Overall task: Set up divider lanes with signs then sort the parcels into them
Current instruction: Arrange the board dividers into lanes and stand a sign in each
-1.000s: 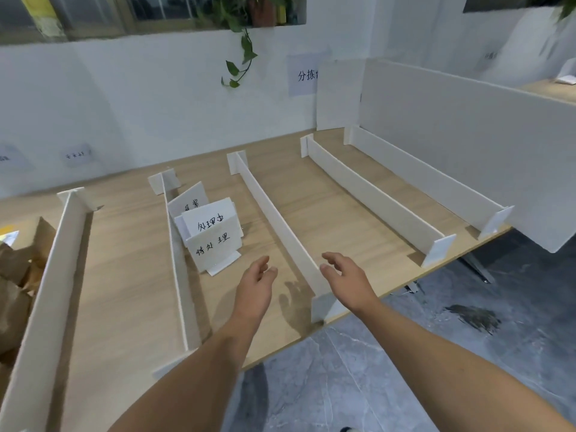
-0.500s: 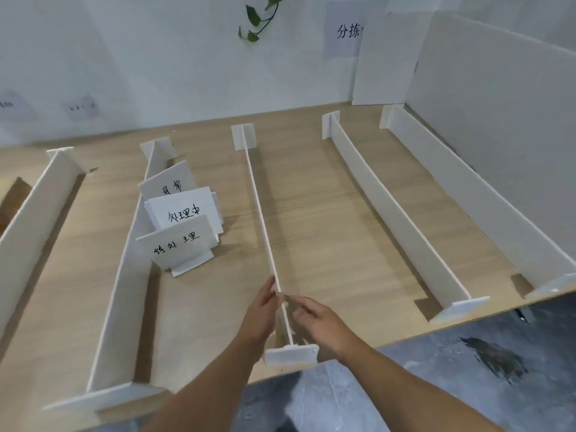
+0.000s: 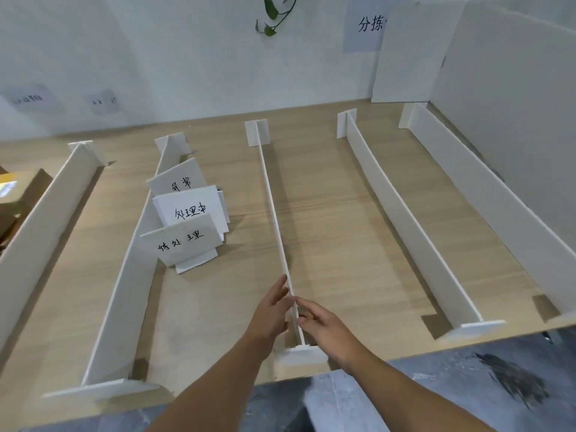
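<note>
Divider (image 3: 275, 213) stands between my left grip (image 3: 270, 311) and right grip (image 3: 325, 327), both flat, uncurled, touching it. Judged purpose: squaring it upright.

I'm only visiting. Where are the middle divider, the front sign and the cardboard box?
middle divider (image 3: 274, 210): head view, on its thin top edge.
front sign (image 3: 182, 244): head view, on its handwritten face.
cardboard box (image 3: 26, 191): head view, on its brown top, far left.
</note>
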A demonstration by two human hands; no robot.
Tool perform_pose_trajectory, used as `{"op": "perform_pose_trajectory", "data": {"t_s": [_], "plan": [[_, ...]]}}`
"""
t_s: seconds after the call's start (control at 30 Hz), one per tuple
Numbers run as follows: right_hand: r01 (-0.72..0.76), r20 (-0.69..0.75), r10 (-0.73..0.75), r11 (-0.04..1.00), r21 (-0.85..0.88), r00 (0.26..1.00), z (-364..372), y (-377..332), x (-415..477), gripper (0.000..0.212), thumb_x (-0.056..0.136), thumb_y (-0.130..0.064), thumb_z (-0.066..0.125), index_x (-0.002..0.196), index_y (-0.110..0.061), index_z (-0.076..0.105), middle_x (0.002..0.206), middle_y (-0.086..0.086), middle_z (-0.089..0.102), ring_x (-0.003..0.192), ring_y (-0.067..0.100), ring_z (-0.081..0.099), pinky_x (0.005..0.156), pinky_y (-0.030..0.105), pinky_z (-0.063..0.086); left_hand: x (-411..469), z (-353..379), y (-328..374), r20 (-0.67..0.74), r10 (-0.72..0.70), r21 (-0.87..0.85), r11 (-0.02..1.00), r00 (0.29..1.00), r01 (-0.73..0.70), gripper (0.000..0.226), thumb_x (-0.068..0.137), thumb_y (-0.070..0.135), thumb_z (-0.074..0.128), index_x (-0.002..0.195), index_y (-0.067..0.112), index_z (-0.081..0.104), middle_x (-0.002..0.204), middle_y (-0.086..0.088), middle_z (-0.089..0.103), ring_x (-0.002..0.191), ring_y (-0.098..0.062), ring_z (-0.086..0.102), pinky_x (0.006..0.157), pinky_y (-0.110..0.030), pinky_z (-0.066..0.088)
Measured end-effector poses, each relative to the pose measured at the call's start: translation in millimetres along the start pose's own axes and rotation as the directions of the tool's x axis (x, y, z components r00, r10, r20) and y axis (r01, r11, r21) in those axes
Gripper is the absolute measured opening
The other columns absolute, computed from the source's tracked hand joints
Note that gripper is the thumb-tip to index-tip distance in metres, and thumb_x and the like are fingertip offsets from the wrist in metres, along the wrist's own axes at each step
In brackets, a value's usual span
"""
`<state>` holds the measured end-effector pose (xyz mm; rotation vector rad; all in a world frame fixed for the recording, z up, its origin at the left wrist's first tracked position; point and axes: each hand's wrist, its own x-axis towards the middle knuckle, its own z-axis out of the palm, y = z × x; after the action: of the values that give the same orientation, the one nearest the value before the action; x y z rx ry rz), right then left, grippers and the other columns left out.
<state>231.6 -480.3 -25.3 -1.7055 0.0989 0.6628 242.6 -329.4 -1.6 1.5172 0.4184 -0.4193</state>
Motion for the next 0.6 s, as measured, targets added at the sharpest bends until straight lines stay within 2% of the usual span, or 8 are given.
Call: {"op": "perform_pose_trajectory", "data": {"t_s": [0.1,0.17,0.3,0.37,0.43,0.5,0.57,0.6], "plan": [[-0.001,0.007,0.001,1.0,-0.008,1.0,1,0,3,0.043,0.1,-0.03,0.057,0.14,-0.045,0.053,0.139,-0.01,0.06,0.126,0.002,0.055,0.113,0.032,0.041,2,-6,1,-0.027,0.031,0.036,0.999,0.999,-0.03,0.053,0.103,0.022,0.051,0.15,0.041,0.038,0.152,0.006,0.042,0.133,-0.017,0.046,0.105,-0.04,0.041],[-0.011,-0.025,0.011,1.0,0.002,1.0,-2,-5,8,0.037,0.101,-0.03,0.055,0.134,-0.046,0.057,0.133,-0.01,0.064,0.121,0.005,0.06,0.111,0.035,0.045,2,-14,5,-0.068,0.053,0.057,0.997,0.996,-0.049,0.052,0.102,0.024,0.054,0.149,0.04,0.041,0.151,0.004,0.045,0.134,-0.017,0.046,0.112,-0.044,0.039],[0.035,-0.068,-0.037,0.999,-0.023,0.997,-8,-35,18,0.028,0.103,-0.027,0.054,0.127,-0.04,0.057,0.117,-0.014,0.064,0.107,-0.003,0.059,0.087,0.014,0.048,1,-37,16,-0.14,0.108,0.066,0.993,0.984,-0.1,0.05,0.1,0.023,0.056,0.147,0.037,0.046,0.144,0.003,0.051,0.131,-0.015,0.049,0.115,-0.044,0.036],[0.017,-0.079,-0.018,1.0,-0.016,0.997,-5,-48,26,0.031,0.101,-0.029,0.056,0.132,-0.033,0.059,0.114,0.0,0.068,0.106,0.016,0.067,0.079,0.028,0.053,1,-49,23,-0.164,0.125,0.056,0.991,0.978,-0.118,0.049,0.1,0.022,0.057,0.147,0.034,0.048,0.142,0.002,0.053,0.13,-0.014,0.05,0.112,-0.04,0.038],[-0.037,-0.068,0.037,0.999,0.004,0.997,2,-55,30,0.037,0.099,-0.034,0.059,0.136,-0.035,0.057,0.12,0.008,0.066,0.115,0.036,0.063,0.073,0.037,0.046,1,-59,26,-0.163,0.117,0.05,0.993,0.98,-0.11,0.046,0.1,0.023,0.057,0.145,0.032,0.051,0.14,0.002,0.055,0.129,-0.015,0.051,0.112,-0.04,0.038],[-0.083,-0.058,0.082,0.997,-0.004,0.995,9,-56,31,0.036,0.099,-0.038,0.058,0.134,-0.042,0.054,0.117,-0.002,0.066,0.118,0.034,0.061,0.076,0.039,0.049,-1,-65,23,-0.124,0.086,0.067,0.995,0.989,-0.078,0.043,0.1,0.026,0.057,0.142,0.031,0.053,0.141,0.001,0.056,0.13,-0.015,0.051,0.114,-0.041,0.037],[-0.109,-0.068,0.111,0.993,0.037,0.991,14,-55,28,0.032,0.1,-0.038,0.057,0.131,-0.045,0.054,0.114,-0.009,0.068,0.107,0.022,0.067,0.08,0.041,0.057,-4,-68,16,-0.087,0.037,0.085,0.996,0.996,-0.029,0.041,0.1,0.029,0.057,0.141,0.031,0.054,0.142,0.001,0.056,0.129,-0.016,0.051,0.112,-0.04,0.038],[-0.119,-0.074,0.125,0.99,0.075,0.989,15,-53,27,0.031,0.1,-0.036,0.057,0.13,-0.044,0.055,0.114,-0.008,0.069,0.104,0.018,0.068,0.076,0.04,0.059,-6,-69,12,-0.07,0.01,0.088,0.996,0.997,-0.003,0.04,0.101,0.03,0.056,0.141,0.03,0.055,0.142,0.001,0.055,0.128,-0.017,0.051,0.108,-0.038,0.039]]}}
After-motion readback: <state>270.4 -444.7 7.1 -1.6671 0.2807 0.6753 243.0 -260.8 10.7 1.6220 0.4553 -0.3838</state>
